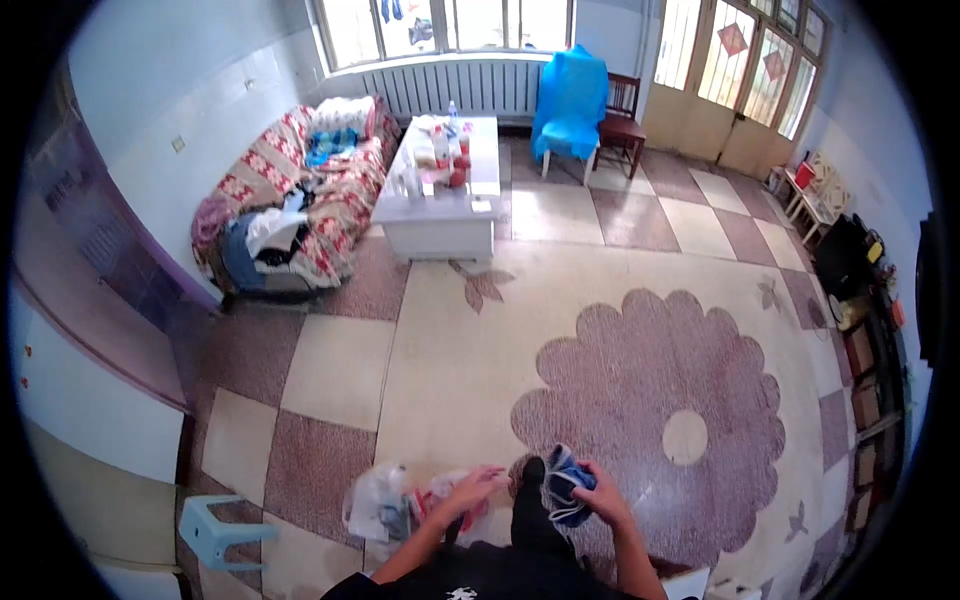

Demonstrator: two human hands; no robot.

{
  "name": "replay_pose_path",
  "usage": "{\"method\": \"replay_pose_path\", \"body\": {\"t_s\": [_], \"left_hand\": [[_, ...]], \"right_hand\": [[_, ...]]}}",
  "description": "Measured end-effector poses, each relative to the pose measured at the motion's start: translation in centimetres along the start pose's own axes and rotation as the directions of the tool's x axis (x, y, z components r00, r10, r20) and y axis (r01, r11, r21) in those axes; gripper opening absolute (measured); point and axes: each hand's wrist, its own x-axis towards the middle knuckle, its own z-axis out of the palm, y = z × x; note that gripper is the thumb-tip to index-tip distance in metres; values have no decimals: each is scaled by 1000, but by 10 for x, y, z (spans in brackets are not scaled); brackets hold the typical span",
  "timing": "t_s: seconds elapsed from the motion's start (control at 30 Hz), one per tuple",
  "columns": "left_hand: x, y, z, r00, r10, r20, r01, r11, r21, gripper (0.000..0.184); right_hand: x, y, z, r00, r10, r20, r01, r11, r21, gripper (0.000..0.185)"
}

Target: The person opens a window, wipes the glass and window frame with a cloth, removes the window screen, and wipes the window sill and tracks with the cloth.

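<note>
My right hand [602,494] grips a bunched dark blue cloth item [566,490] with white cord or trim. What kind of cloth it is, I cannot make out. My left hand [478,488] is held apart from it, fingers stretched toward the middle, with nothing visible in them. Between my hands a dark-clothed leg [533,505] stretches forward. Below and beside the left forearm lie a whitish plastic bag [375,503] and a red-and-white bag [425,500], partly hidden by the arm.
A light blue plastic stool [215,530] stands at lower left. Further off are a sofa [335,225] with clothes on it, a white table [435,208] bearing several items, and a chair under a blue cover [572,100]. Shelving [865,380] lines the right wall.
</note>
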Motion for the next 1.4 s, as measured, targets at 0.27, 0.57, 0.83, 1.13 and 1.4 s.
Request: {"method": "replay_pose_path", "body": {"t_s": [0.27,0.57,0.83,1.13,1.4], "left_hand": [[83,187,8,994,-94,53,107,780,-616,49],[179,186,-24,992,-94,-88,31,836,-548,45],[287,196,-107,977,-63,-202,-123,606,-786,56],[350,280,-289,977,-36,-210,-131,676,-725,63],[383,314,-446,954,37,-299,-120,957,-265,66]], "right_hand": [[128,-107,-12,824,-544,161,567,800,-199,56],[209,-136,-28,890,-457,14,452,875,-173,39],[328,-172,-36,984,-175,29,161,950,269,27],[472,-305,12,914,-173,368,-140,716,684,64],[655,-387,136,756,-158,635,-234,841,488,85]]}}
